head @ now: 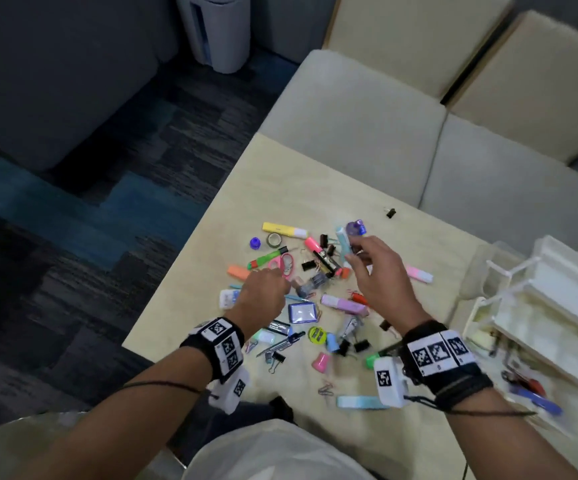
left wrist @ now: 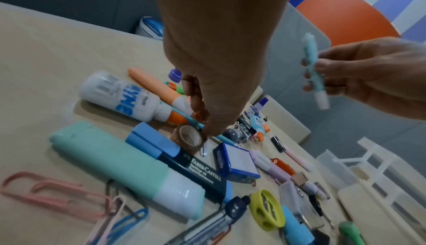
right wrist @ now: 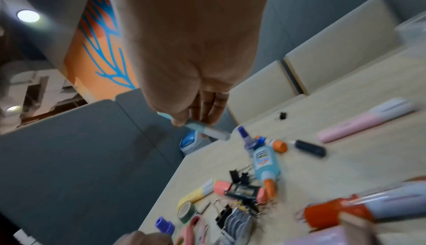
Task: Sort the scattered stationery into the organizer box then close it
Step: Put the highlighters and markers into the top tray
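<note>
Stationery lies scattered over the beige table (head: 280, 188). The white organizer box (head: 537, 306) stands open at the right, also seen in the left wrist view (left wrist: 368, 167). My right hand (head: 360, 258) is raised over the pile and pinches a light-blue highlighter (head: 343, 244) with a white cap, plain in both wrist views (left wrist: 314, 72) (right wrist: 202, 129). My left hand (head: 273, 282) is curled down into the pile. Its fingertips (left wrist: 207, 128) close on a thin blue pen (left wrist: 221, 137) lying beside a tape roll (left wrist: 190, 136).
A mint highlighter (left wrist: 124, 167), a white glue bottle (left wrist: 119, 95), a blue stamp pad (head: 302, 312) and a yellow sharpener (head: 317, 335) lie near my left hand. One black binder clip (head: 390, 213) sits apart at the far edge. Sofa cushions (head: 367, 133) border the table.
</note>
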Motion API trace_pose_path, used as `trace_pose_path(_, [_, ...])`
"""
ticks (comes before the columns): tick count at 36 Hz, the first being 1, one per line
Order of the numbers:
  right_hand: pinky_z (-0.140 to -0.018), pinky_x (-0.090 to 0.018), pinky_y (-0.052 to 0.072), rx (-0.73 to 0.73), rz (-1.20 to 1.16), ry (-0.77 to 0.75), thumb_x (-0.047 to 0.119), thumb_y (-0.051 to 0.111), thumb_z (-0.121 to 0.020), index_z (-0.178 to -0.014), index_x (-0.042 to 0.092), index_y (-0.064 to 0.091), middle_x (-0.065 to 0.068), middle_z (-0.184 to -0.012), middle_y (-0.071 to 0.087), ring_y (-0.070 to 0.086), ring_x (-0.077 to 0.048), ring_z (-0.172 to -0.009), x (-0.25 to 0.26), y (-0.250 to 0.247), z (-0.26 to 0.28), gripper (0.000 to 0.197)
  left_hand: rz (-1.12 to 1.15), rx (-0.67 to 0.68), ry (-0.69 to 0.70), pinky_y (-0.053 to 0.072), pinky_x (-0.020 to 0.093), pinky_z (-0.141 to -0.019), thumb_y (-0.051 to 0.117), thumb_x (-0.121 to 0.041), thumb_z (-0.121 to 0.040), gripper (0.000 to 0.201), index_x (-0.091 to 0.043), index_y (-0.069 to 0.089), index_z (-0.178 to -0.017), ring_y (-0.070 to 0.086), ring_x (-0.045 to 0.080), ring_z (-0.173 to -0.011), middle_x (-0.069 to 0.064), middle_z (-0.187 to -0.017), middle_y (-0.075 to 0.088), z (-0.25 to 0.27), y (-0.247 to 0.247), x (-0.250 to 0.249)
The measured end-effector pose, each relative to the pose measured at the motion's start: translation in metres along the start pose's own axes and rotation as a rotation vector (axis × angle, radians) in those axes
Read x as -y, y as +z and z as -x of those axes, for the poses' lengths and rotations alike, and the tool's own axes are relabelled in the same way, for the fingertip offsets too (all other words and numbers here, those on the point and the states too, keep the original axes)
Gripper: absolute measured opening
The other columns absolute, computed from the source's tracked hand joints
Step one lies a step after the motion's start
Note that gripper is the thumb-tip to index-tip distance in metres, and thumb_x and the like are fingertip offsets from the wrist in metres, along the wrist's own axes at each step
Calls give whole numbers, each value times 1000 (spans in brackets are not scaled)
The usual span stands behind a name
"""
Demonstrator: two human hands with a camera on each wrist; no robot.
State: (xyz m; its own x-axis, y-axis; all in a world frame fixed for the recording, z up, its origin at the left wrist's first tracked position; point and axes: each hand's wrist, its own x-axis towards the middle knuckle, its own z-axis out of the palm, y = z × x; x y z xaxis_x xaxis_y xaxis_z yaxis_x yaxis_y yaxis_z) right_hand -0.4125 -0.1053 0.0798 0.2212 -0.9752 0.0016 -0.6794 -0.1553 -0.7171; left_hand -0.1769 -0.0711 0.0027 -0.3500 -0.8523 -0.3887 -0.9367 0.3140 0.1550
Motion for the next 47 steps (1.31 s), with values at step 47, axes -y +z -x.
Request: trace_pose_path(47, [-89,-43,51,-426,235,317,11,70,-94,-108,12,76,-7,-99,68,62,-31,-97,-331,-384,124,15,-55,-379,548,29,33,-67,60,-21,-96,19,-24,78,-96,56,29,-84,-1,-85,71,-264,-148,-497])
